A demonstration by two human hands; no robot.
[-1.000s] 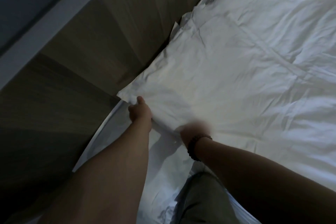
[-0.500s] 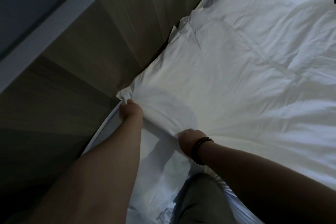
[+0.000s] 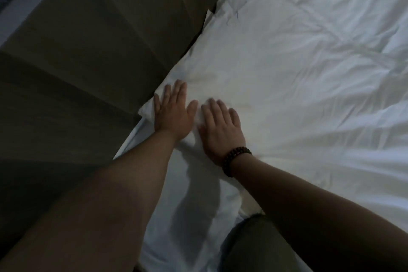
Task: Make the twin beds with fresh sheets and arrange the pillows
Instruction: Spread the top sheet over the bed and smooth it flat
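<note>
The white pillow (image 3: 265, 77) lies on the bed with its left edge tight against the dark wooden wall panel (image 3: 99, 51), leaving no gap along that side. Its near-left corner pokes out just past the panel's step, overhanging the lower bed sheet (image 3: 187, 216). A loose flap of fabric stands up at the far-left corner, also touching the panel. To the right and far side the creased white bedding (image 3: 331, 6) spreads wide, so the open room is all that way; where the pillow ends and the bedding begins on that side is hard to tell. On the near side a strip of sheet shows between the pillow's edge and a knee in olive cloth (image 3: 254, 247).

The left hand (image 3: 171, 115) lies palm down on the pillow's near-left corner, fingers straight and pointing far, thumb out to the right. The right hand (image 3: 220, 130) lies flat just beside it, a small ridge of cloth bunched between the two. Neither grip is clamped on anything: fingers are spread apart and pressed on the fabric. A dark bead bracelet (image 3: 235, 160) circles the right wrist. Both forearms reach in from the near edge, nearly straight
</note>
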